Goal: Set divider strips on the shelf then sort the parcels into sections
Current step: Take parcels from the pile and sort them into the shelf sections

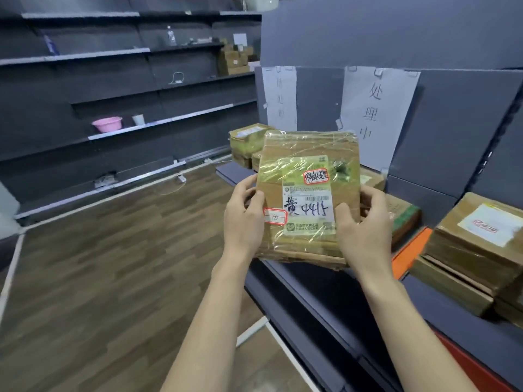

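I hold a flat cardboard parcel (308,171) wrapped in clear tape, with a white label and handwritten marks, tilted up above the dark shelf (334,295). My left hand (244,219) grips its left edge and my right hand (365,224) grips its right edge. An orange divider strip (410,251) lies on the shelf to the right, between a green-printed parcel (404,219) and a stack of brown parcels (478,244). More parcels (246,140) sit stacked at the shelf's far left end, behind the one I hold.
Two paper signs (376,114) hang on the grey back panel. Across the wooden floor (113,264), dark wall shelves hold a pink basin (107,124), a cup, a bottle and cardboard boxes (235,62). A red edge (475,366) shows at the lower right.
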